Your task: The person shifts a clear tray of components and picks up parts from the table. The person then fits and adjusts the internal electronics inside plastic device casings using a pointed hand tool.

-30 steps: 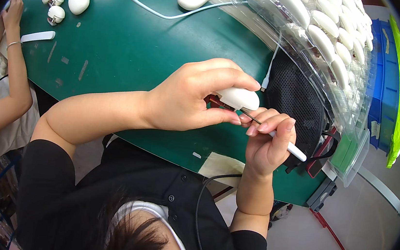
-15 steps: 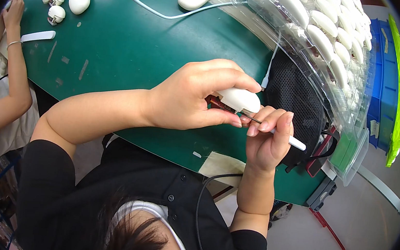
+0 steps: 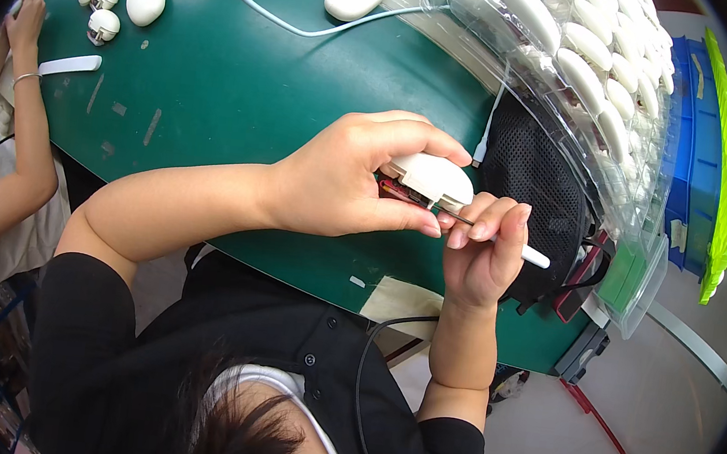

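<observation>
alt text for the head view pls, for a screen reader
Over a green table, the left hand holds a white computer mouse while the right hand works a thin white-handled tool into its underside. A clear tray of white mouse shells sits beyond.

You have a single view, from a wide fisheye camera on your head, looking steeply down past your own hair and chest. It sits close above your left hand [image 3: 346,181] and right hand [image 3: 480,257], which meet mid-frame. The green tabletop [image 3: 247,73] curves away to the far side, its edges bending toward the dark round rim. Floor shows near right.
</observation>
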`<state>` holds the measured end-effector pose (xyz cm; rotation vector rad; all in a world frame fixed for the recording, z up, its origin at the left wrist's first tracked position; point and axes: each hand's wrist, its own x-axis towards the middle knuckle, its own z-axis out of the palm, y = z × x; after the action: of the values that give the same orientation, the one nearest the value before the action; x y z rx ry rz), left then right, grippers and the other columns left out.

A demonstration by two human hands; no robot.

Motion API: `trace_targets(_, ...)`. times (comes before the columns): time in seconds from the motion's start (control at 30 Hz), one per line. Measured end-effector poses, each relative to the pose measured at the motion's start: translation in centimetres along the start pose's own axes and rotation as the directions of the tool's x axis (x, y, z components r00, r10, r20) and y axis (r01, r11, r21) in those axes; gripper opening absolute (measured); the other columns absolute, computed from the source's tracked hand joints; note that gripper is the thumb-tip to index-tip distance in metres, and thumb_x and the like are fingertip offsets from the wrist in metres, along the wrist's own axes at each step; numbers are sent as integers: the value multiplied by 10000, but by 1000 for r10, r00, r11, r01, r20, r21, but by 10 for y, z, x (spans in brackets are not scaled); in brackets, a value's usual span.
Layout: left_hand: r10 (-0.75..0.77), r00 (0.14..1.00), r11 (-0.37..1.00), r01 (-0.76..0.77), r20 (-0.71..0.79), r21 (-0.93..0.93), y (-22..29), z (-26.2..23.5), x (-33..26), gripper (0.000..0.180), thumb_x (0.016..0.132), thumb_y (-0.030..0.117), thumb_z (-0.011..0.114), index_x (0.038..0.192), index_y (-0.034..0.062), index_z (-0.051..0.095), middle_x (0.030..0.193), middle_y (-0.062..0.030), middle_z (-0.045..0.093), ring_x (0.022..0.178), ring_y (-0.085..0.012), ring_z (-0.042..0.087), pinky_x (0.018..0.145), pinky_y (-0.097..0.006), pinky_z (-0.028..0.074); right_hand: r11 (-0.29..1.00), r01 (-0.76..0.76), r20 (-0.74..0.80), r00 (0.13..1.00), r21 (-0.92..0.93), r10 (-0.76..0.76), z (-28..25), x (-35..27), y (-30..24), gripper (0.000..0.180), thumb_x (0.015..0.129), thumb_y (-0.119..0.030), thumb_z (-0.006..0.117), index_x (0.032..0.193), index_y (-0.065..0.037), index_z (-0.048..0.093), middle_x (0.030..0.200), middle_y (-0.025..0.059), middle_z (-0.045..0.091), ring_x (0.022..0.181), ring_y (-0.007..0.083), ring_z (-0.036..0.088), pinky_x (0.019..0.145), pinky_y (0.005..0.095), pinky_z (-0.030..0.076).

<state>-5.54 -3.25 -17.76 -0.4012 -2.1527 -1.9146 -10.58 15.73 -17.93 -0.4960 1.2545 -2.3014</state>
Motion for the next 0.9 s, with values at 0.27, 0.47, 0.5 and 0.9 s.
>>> trace_targets(0.27,-91,996,990,91,7,-107,2,1,1,518,657,97,803,1113,-2,578,995,-90,612,907,-151,603,787,-269,488,1000,-23,2,1000,20,23,-3,1,1,422,992,-258,323,715,-18,532,627,141,575,627,242,595,673,368,507)
trace_targets(0.47,-184,983,954,178,-3,-243,1,3,-1,515,691,59,778,1152,4,556,1001,-65,614,914,-117,594,810,-249,488,998,35,-42,998,-53,-37,3,0,-1,437,992,-293,328,727,-14,535,642,146,581,674,267,621,688,382,513)
trace_targets(0.5,-224,974,938,219,11,-267,1,2,0,520,696,48,772,1163,5,547,1005,-63,617,918,-111,592,815,-249,488,998,36,-41,998,-53,-38,3,0,-1,437,992,-293,328,727,-14,535,642,146,581,674,267,621,688,382,513)
trace_targets(0.9,-318,947,885,311,35,-346,3,1,2,528,712,21,747,1189,1,523,1013,-69,629,911,-91,584,812,-240,487,990,99,9,995,-99,-98,0,1,-5,449,995,-293,315,734,-1,535,655,162,581,720,312,642,650,374,533)
